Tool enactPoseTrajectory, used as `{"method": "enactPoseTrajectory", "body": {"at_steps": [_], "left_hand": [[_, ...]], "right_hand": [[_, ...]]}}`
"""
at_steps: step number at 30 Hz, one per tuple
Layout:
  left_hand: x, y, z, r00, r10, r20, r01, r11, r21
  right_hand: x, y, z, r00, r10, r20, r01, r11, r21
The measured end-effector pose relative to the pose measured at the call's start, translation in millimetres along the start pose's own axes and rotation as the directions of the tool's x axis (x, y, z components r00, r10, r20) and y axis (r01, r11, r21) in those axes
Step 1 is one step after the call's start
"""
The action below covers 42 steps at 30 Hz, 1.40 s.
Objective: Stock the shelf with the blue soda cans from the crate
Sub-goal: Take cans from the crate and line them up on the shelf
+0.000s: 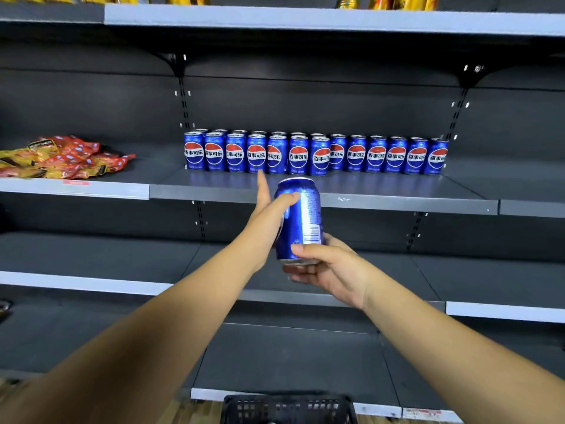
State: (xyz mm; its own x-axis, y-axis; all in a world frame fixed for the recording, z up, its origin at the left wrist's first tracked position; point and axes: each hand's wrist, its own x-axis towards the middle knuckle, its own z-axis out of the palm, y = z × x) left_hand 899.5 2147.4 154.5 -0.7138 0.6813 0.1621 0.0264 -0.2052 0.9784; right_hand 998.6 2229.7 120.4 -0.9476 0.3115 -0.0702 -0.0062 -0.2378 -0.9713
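Black plastic crate (287, 408) sat lowest; both hands, left hand (269, 209) and right hand (324, 264), gripped one blue aluminium soda can (301, 218) before the grey metal shelf (397, 200).

Both hands hold one blue soda can (301, 220) upright in front of the grey shelf (397, 191). The left hand (269, 215) grips the can's upper left side, thumb across its face and index finger pointing toward the shelf. The right hand (324, 264) supports the can's base, thumb on the lower front and fingers beneath. The barcode side of the can faces the camera. A row of blue cans (315, 154) stands at the back of the shelf, doubled at its left portion. Red and yellow snack packets (61, 157) lie on the adjoining shelf section at left. A black crate (287, 408) sits at the bottom edge.
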Motion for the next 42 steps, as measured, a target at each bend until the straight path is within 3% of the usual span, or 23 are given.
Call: {"method": "enactPoseTrajectory", "body": {"at_steps": [4, 8, 14, 22, 27, 30, 33, 36, 40, 42], "left_hand": [[-1, 3, 7, 0.995, -0.095, -0.029, 0.093, 0.994, -0.057], [-6, 10, 20, 0.986, -0.104, -0.127, 0.095, 0.993, -0.077], [-10, 12, 35, 0.968, -0.047, -0.247, 0.029, 0.997, -0.074], [-13, 10, 36, 0.989, -0.133, -0.060, 0.117, 0.968, -0.222], [-15, 9, 48, 0.967, -0.249, 0.057, 0.256, 0.946, -0.198], [-14, 4, 53, 0.971, -0.237, 0.018, 0.236, 0.953, -0.187], [-10, -3, 55, 0.989, -0.125, -0.074, 0.111, 0.978, -0.175], [-5, -8, 58, 0.996, -0.043, -0.078, 0.032, 0.989, -0.145], [17, -12, 51, 0.984, -0.081, -0.157, 0.051, 0.981, -0.185], [33, -12, 39, 0.985, -0.089, -0.146, 0.056, 0.975, -0.214]], "right_hand": [[-6, -5, 6, 0.995, -0.074, -0.072, 0.067, 0.992, -0.103], [-12, 0, 9, 0.961, -0.197, -0.194, 0.136, 0.948, -0.288], [-21, 1, 9, 0.929, -0.304, -0.209, 0.171, 0.857, -0.486], [-48, -4, -15, 0.996, -0.086, 0.001, 0.084, 0.971, -0.222], [-55, 0, -18, 0.984, -0.158, -0.082, 0.132, 0.956, -0.264], [-52, 2, -21, 0.966, -0.215, -0.145, 0.173, 0.950, -0.261], [-43, 4, -26, 0.932, -0.290, -0.217, 0.195, 0.907, -0.374], [-32, 4, -29, 0.912, -0.337, -0.234, 0.183, 0.844, -0.504], [-11, -1, -27, 0.925, -0.318, -0.208, 0.164, 0.828, -0.536], [5, -9, -32, 0.950, -0.250, -0.185, 0.145, 0.882, -0.448]]}}
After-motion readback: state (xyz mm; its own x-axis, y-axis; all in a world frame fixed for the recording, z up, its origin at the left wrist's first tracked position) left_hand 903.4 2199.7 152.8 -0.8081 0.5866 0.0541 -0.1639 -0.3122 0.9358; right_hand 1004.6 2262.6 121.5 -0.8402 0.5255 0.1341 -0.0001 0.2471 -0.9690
